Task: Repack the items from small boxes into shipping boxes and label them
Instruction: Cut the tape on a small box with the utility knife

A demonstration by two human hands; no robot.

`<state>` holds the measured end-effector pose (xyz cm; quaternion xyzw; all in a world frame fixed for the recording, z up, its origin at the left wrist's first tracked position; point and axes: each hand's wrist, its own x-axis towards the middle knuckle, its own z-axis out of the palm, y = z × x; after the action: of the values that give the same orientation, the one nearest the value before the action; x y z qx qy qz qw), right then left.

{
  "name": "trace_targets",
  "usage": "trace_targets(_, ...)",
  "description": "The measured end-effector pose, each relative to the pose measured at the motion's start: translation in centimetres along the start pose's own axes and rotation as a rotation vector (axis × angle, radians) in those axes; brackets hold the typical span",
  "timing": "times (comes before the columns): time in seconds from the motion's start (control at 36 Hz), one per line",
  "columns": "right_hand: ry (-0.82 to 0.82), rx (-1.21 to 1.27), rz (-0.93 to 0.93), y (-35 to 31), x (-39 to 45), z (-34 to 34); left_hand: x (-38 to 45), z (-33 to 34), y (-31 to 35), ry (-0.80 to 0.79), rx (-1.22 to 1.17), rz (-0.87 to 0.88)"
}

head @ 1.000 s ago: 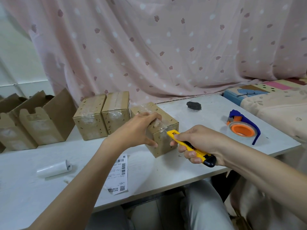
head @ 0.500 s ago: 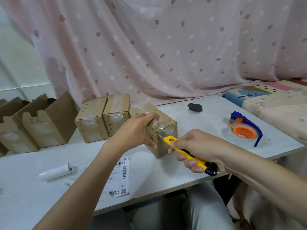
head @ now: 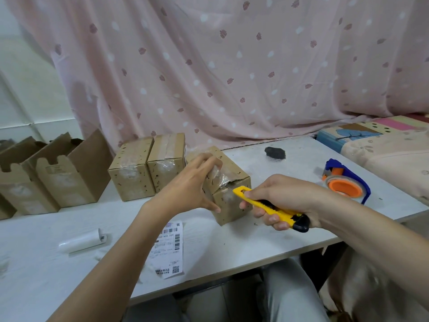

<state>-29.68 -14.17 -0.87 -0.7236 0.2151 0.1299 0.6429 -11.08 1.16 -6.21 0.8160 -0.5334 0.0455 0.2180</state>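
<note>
While holding: left hand (head: pixel 190 184) grips the small box (head: pixel 228 196) on the white worktop (head: pixel 232 247).
Right hand (head: pixel 282 198): wraps a yellow knife (head: pixel 267 206), tip touching the box's taped edge.
Label (head: pixel 168 248): flat below the left hand.

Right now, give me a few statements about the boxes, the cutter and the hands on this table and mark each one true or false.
1. The right hand grips a yellow box cutter. True.
2. The left hand holds the tape dispenser. False: it steadies the small taped box; the dispenser lies apart, to the right.
3. A shipping label lies flat on the table, near its front edge. True.
4. The cutter's tip is at the two sealed boxes behind. False: it is at the held box's taped end.
5. The open cartons stand at the right end. False: they stand at the left.
</note>
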Motion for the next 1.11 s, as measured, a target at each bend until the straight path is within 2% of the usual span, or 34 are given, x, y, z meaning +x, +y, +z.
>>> trace_targets(0.11,0.033,-0.064,-0.003,-0.1,-1.6,-1.7,-0.3,0.0,-0.5,0.006,0.021,-0.03)
trace_targets(0.22,0.139,-0.091,-0.044,0.0,-1.8,-3.1,-0.4,-0.1,-0.4,0.023,0.025,-0.032)
trace_targets(0.31,0.263,-0.083,-0.165,0.1,-0.3,-3.5,-0.3,-0.4,0.1,0.02,0.038,-0.018)
trace_targets(0.39,0.315,-0.104,-0.269,0.0,1.5,-3.0,-0.2,-0.3,0.6,0.015,0.057,-0.006)
trace_targets(0.5,0.437,-0.398,-0.35,-0.3,4.1,-2.0,0.2,-0.2,1.1,0.032,0.064,0.009)
trace_targets(0.56,0.47,-0.477,-0.343,-0.5,4.7,-1.8,0.2,-0.2,1.2,0.029,0.054,0.008)
trace_targets(0.64,0.48,-0.47,-0.308,-0.5,5.4,-2.0,-0.1,0.1,1.1,0.053,-0.03,-0.017)
trace_targets(0.83,0.6,-0.6,-0.2,-2.0,7.1,-2.2,-0.7,0.9,1.8,0.218,-0.347,-0.211)
trace_targets(0.94,0.567,-0.591,-0.159,-3.7,7.9,-1.6,-0.4,0.8,2.3,0.3,-0.327,-0.209)
trace_targets(1.03,0.585,-0.514,-0.177,-4.5,8.7,-1.6,-0.5,0.2,1.8,0.331,-0.297,-0.228)
trace_targets(1.11,0.621,-0.546,-0.169,-4.6,9.0,-2.3,-0.9,-0.7,0.5,0.337,-0.231,-0.238)
